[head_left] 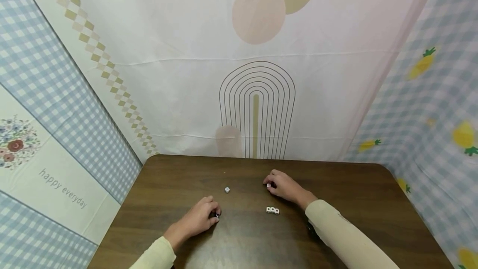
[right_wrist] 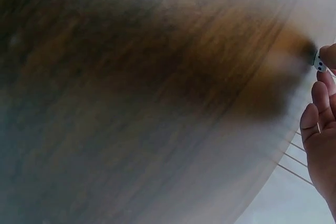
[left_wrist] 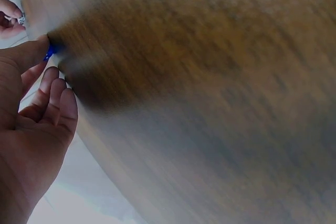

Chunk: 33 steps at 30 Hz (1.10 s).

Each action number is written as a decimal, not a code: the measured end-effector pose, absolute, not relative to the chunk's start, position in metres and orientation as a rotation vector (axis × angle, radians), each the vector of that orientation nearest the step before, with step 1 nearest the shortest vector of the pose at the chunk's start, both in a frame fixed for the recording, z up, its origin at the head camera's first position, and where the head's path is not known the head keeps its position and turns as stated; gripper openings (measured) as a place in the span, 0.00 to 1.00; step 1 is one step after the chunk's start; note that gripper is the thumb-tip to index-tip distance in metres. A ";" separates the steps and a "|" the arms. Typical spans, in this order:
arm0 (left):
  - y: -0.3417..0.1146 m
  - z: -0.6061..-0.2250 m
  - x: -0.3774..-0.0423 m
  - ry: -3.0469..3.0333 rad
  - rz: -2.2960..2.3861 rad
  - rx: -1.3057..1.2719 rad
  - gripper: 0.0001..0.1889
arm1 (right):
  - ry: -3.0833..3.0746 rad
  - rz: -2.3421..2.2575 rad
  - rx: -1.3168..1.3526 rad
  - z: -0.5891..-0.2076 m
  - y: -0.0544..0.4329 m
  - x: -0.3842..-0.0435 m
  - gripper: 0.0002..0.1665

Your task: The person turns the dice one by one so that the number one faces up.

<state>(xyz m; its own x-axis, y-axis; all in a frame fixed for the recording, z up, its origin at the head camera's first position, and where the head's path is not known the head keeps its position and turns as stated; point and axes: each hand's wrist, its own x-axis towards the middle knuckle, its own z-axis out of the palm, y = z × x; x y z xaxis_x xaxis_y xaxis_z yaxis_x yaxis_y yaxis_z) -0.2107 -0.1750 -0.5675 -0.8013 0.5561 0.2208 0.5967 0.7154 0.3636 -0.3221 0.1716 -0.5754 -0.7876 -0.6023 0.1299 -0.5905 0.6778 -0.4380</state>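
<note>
My right hand (head_left: 284, 185) pinches a white die (head_left: 269, 185) between thumb and fingertips, at the table's far side. The same die (right_wrist: 319, 62) shows dark pips in the right wrist view. Nearer to me and left, my left hand (head_left: 199, 216) pinches a small blue die (left_wrist: 50, 52), mostly hidden by the fingers. Three white dice (head_left: 272, 210) stand side by side in a row, nearer to me than the right hand. A lone white die (head_left: 227, 190) lies beyond the left hand.
The brown wooden table (head_left: 246, 244) has rounded far corners. Behind it hangs a white patterned cloth (head_left: 179, 94). Blue checked cloths hang at the left (head_left: 56, 74) and right (head_left: 422, 107).
</note>
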 end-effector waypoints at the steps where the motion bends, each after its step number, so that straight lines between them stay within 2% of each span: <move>1: -0.175 -0.567 -0.211 -2.822 -0.644 -0.949 0.11 | 2.856 -0.743 -1.004 -0.576 0.172 -0.322 0.10; 9: -0.176 -0.568 -0.211 -2.844 -0.639 -0.929 0.10 | 2.847 -0.858 -0.963 -0.581 0.175 -0.323 0.12; 15: -0.175 -0.571 -0.211 -2.846 -0.648 -0.932 0.10 | 2.833 -0.874 -0.988 -0.583 0.174 -0.324 0.09; 33: -0.175 -0.573 -0.212 -2.851 -0.648 -0.923 0.10 | 2.880 -0.727 -0.989 -0.578 0.178 -0.321 0.07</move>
